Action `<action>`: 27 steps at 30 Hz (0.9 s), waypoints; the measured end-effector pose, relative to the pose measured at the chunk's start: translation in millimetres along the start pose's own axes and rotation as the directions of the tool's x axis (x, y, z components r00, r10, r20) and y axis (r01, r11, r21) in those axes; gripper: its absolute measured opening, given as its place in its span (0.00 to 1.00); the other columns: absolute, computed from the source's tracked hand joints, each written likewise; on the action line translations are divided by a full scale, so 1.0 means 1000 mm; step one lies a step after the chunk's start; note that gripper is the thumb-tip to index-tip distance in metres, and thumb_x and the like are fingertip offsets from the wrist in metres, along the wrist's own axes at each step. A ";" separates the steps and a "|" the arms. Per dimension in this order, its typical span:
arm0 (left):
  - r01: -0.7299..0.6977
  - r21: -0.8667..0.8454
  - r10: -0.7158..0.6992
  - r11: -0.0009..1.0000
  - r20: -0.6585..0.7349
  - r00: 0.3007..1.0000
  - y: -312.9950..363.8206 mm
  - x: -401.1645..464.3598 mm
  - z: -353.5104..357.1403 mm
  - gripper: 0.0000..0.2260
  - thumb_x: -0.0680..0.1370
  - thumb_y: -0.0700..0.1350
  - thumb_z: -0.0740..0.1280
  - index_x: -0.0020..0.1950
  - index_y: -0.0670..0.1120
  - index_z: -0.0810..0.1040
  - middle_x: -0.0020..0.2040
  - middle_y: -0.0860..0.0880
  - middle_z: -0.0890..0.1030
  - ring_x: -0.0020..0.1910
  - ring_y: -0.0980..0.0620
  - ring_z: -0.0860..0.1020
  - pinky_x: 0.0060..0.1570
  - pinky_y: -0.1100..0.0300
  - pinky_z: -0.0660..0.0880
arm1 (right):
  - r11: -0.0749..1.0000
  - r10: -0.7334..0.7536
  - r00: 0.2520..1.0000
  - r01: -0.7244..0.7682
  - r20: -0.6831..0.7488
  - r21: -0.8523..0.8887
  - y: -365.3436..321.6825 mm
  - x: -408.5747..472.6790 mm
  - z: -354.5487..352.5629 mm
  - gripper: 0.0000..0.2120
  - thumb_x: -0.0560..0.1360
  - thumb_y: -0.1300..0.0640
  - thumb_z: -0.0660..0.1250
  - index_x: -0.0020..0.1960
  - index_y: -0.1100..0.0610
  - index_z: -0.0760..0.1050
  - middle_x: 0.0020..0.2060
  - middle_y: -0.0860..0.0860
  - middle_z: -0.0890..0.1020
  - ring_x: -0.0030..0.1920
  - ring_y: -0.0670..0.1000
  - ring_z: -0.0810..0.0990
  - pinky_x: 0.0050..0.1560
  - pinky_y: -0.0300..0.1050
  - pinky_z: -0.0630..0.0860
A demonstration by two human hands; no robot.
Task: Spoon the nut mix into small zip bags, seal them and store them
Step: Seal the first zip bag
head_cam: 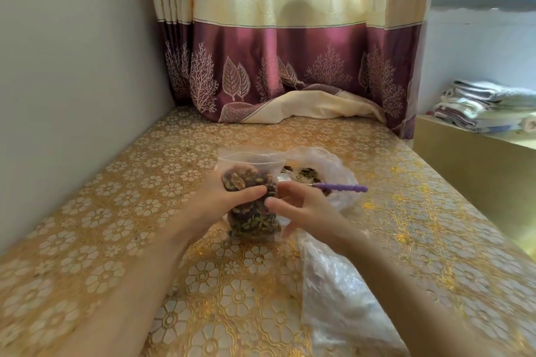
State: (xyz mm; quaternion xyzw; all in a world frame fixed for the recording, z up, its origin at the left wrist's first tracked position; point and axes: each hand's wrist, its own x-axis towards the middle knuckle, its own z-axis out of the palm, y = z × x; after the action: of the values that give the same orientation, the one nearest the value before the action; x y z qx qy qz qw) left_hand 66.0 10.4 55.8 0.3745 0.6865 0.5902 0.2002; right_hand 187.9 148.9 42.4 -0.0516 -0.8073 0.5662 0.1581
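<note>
Your left hand (pixel 232 197) grips the zip bag (pixel 252 197) at mid-table, thumb curled across its front; it stands upright, full of nut mix, mouth not yet closed. Your right hand (pixel 301 211) sits at three o'clock of it, fingers loosely curled, fingertips at the bag's side; whether they pinch the plastic, I cannot tell. The spoon (pixel 342 187) lies in the big bag (pixel 324 174) at one o'clock, so filling looks finished and sealing is in hand. Next, I judge, you must slide both hands to the strip at twelve o'clock and press it shut end to end, keeping nuts clear of the track.
</note>
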 end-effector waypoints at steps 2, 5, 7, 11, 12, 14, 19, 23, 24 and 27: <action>-0.017 -0.056 0.015 0.998 -0.031 0.999 -0.001 -0.005 0.002 0.25 0.59 0.57 0.77 0.54 0.52 0.80 0.48 0.53 0.83 0.48 0.55 0.81 0.42 0.64 0.77 | 0.995 0.037 0.999 -0.036 -0.013 0.091 0.002 0.000 0.006 0.10 0.75 0.58 0.68 0.56 0.55 0.77 0.48 0.50 0.83 0.49 0.48 0.82 0.36 0.38 0.79; -0.044 -0.177 0.031 0.983 -0.073 0.997 -0.005 -0.013 0.004 0.23 0.60 0.54 0.78 0.53 0.51 0.80 0.49 0.50 0.83 0.50 0.52 0.81 0.46 0.59 0.77 | 0.993 0.002 0.999 0.002 -0.036 0.119 0.000 -0.001 0.008 0.06 0.75 0.59 0.69 0.51 0.56 0.78 0.46 0.51 0.83 0.46 0.47 0.83 0.37 0.39 0.80; -0.049 -0.256 0.033 0.965 -0.068 0.997 -0.006 -0.018 0.003 0.23 0.59 0.56 0.78 0.51 0.53 0.82 0.50 0.49 0.84 0.51 0.52 0.81 0.46 0.59 0.78 | 0.988 -0.026 0.999 0.030 -0.030 0.149 0.000 -0.003 0.008 0.06 0.74 0.59 0.70 0.51 0.56 0.78 0.45 0.51 0.83 0.46 0.48 0.84 0.36 0.40 0.80; -0.029 -0.157 0.042 0.987 0.075 0.996 -0.007 -0.028 -0.007 0.32 0.55 0.65 0.76 0.56 0.58 0.79 0.54 0.54 0.82 0.52 0.54 0.81 0.48 0.60 0.79 | 0.973 0.057 0.994 -0.076 0.092 0.217 0.001 -0.011 0.007 0.17 0.70 0.55 0.73 0.58 0.53 0.75 0.52 0.50 0.83 0.51 0.51 0.83 0.36 0.42 0.81; -0.014 -0.122 0.027 0.992 0.104 0.994 -0.008 -0.031 -0.011 0.34 0.56 0.65 0.76 0.59 0.55 0.77 0.56 0.54 0.82 0.54 0.54 0.80 0.50 0.59 0.78 | 0.972 0.077 0.992 -0.097 0.102 0.212 0.003 -0.012 0.007 0.19 0.69 0.52 0.73 0.59 0.51 0.74 0.53 0.49 0.83 0.52 0.50 0.82 0.36 0.43 0.81; 0.006 -0.067 0.000 0.998 0.092 0.996 -0.010 -0.036 -0.014 0.29 0.62 0.61 0.75 0.60 0.53 0.78 0.56 0.54 0.81 0.55 0.55 0.79 0.52 0.60 0.77 | 0.972 0.080 0.993 -0.096 0.085 0.214 0.002 -0.011 0.008 0.19 0.71 0.52 0.71 0.60 0.50 0.73 0.54 0.48 0.83 0.53 0.48 0.82 0.37 0.43 0.81; -0.090 -0.046 0.084 0.995 -0.121 0.989 0.001 -0.037 -0.008 0.11 0.63 0.50 0.72 0.45 0.56 0.83 0.44 0.55 0.84 0.42 0.62 0.80 0.36 0.72 0.74 | 0.976 -0.057 0.998 0.059 -0.014 0.210 -0.006 -0.004 0.014 0.05 0.74 0.62 0.69 0.48 0.54 0.79 0.39 0.44 0.85 0.44 0.45 0.83 0.33 0.39 0.81; -0.227 -0.067 0.216 0.971 -0.143 0.966 0.012 -0.037 -0.011 0.12 0.63 0.52 0.74 0.45 0.60 0.83 0.45 0.56 0.84 0.44 0.61 0.81 0.35 0.70 0.75 | 0.951 -0.156 0.987 0.159 -0.032 0.265 -0.020 -0.004 0.003 0.07 0.71 0.59 0.70 0.50 0.55 0.79 0.42 0.46 0.85 0.46 0.47 0.84 0.33 0.38 0.80; -0.209 -0.062 0.201 0.976 -0.112 0.973 0.011 -0.037 -0.011 0.13 0.63 0.54 0.74 0.47 0.60 0.82 0.45 0.57 0.84 0.45 0.61 0.81 0.36 0.71 0.76 | 0.954 -0.139 0.990 0.134 0.000 0.267 -0.020 -0.004 0.000 0.11 0.71 0.57 0.71 0.53 0.56 0.78 0.45 0.48 0.85 0.48 0.49 0.84 0.35 0.40 0.81; 0.013 0.004 -0.013 1.000 0.089 0.996 -0.004 -0.039 -0.010 0.24 0.62 0.58 0.73 0.57 0.57 0.76 0.49 0.56 0.83 0.48 0.62 0.80 0.41 0.69 0.77 | 0.983 -0.017 0.993 -0.004 0.113 0.181 -0.009 -0.008 0.000 0.16 0.72 0.57 0.70 0.59 0.57 0.75 0.52 0.52 0.83 0.50 0.52 0.83 0.40 0.46 0.82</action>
State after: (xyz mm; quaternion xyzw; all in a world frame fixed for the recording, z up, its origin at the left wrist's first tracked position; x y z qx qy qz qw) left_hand 82.6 -26.0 47.9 0.3963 0.6802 0.5706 0.2337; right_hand 195.9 143.8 49.0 -0.0018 -0.7605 0.6386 0.1175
